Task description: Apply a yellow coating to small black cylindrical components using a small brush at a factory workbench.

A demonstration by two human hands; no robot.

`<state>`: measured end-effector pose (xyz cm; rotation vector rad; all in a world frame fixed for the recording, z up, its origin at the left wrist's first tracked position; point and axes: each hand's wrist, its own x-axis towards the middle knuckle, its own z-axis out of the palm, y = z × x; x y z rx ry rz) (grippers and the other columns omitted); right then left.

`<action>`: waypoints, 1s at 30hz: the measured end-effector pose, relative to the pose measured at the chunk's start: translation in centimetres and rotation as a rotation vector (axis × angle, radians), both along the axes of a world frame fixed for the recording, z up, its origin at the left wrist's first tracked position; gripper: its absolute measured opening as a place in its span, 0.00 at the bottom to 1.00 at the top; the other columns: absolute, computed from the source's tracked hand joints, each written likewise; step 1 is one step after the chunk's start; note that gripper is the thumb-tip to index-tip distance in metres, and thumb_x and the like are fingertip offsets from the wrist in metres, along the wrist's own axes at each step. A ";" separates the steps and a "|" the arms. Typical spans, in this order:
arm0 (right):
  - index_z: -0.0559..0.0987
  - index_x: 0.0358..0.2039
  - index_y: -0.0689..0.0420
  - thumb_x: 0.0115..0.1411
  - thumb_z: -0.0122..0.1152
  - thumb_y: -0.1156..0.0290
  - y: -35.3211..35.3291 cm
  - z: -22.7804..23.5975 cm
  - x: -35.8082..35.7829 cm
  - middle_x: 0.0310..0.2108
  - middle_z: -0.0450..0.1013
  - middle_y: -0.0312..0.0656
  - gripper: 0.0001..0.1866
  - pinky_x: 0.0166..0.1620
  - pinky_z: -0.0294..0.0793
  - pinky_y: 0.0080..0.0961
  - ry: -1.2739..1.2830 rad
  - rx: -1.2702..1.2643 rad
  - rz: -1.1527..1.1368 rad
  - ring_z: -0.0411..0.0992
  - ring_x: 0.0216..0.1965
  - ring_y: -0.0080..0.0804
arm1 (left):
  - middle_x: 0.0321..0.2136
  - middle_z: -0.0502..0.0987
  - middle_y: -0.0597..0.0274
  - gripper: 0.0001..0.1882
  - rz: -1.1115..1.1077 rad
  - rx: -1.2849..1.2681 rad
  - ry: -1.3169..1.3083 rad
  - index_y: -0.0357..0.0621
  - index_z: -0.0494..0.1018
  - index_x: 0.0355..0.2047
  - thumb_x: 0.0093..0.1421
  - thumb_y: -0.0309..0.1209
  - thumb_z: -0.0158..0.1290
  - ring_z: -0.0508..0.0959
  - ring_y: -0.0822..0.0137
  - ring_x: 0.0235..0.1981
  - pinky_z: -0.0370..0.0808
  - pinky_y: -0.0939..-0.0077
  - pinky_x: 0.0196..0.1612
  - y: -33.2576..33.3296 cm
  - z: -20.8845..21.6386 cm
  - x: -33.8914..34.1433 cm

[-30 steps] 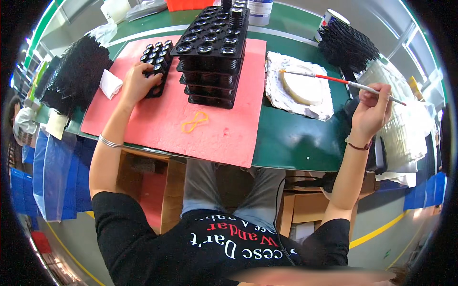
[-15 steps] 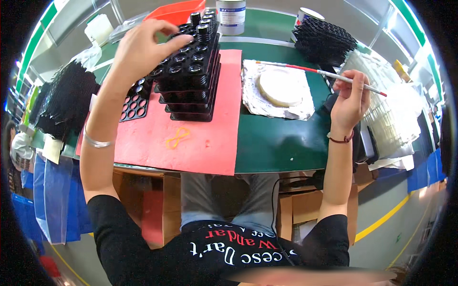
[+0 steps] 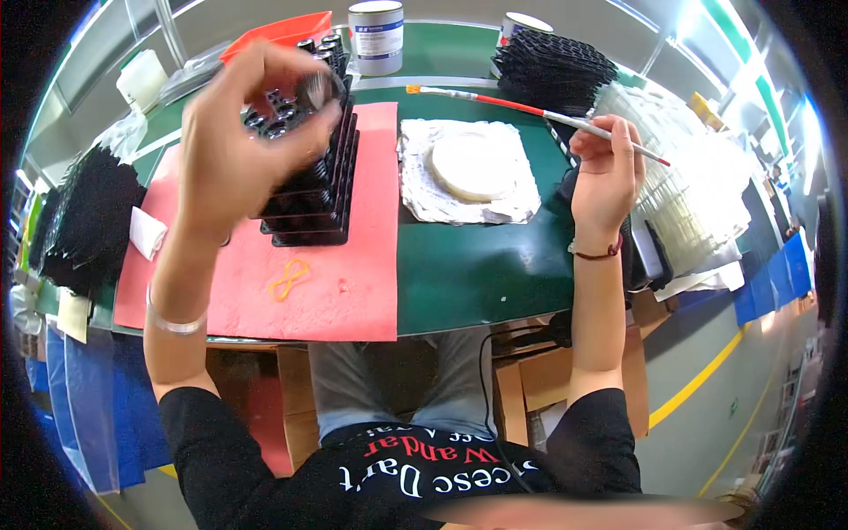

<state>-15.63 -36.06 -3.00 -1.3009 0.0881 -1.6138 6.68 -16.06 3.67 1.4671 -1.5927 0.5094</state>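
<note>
Holds the left hand [image 3: 231, 146] raised and at long reach, blurred, with fingers arched over toward the right and thumb stretched out opposite them in a C-shaped grip. Carries the left wrist [image 3: 205, 238] nearly in line with the left forearm [image 3: 179, 281], angled slightly outward at the elbow. Bends the right forearm [image 3: 598, 309] up from its elbow, almost vertical in the view and well apart from the left. Curls the right hand [image 3: 608, 181] in a firm pinch between thumb and fingers, palm partly showing, above a straight right wrist [image 3: 601, 237].
</note>
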 end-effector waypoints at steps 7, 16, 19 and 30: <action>0.69 0.27 0.63 0.56 0.41 0.67 0.1 0.3 -0.2 0.22 0.69 0.43 0.12 0.27 0.67 0.21 -0.015 0.077 0.133 0.68 0.21 0.29 | 0.30 0.72 0.67 0.15 -0.598 0.586 0.999 0.38 0.68 0.36 0.45 0.24 0.54 0.71 0.79 0.30 0.69 0.87 0.30 1.1 -9.3 -2.8; 0.66 0.27 0.60 0.57 0.43 0.61 1.5 -0.1 -0.2 0.22 0.66 0.45 0.14 0.25 0.63 0.24 -0.026 -0.025 0.400 0.64 0.22 0.33 | 0.28 0.69 0.65 0.18 -0.809 0.403 1.528 0.40 0.63 0.38 0.47 0.29 0.54 0.71 0.75 0.28 0.71 0.83 0.25 1.7 -11.3 -1.5; 0.66 0.26 0.61 0.56 0.44 0.64 1.9 0.0 -0.2 0.20 0.64 0.46 0.12 0.25 0.63 0.24 0.026 -0.060 0.426 0.62 0.20 0.32 | 0.32 0.71 0.67 0.13 -0.901 0.416 1.510 0.41 0.66 0.36 0.50 0.27 0.52 0.69 0.79 0.31 0.67 0.87 0.27 2.3 -11.1 -1.2; 0.65 0.24 0.61 0.54 0.46 0.66 2.0 -0.2 -0.2 0.19 0.63 0.47 0.11 0.25 0.66 0.24 0.106 -0.110 0.458 0.63 0.20 0.33 | 0.27 0.69 0.70 0.11 -0.827 0.349 1.567 0.43 0.65 0.30 0.48 0.27 0.55 0.67 0.82 0.26 0.66 0.88 0.23 2.6 -11.1 -1.5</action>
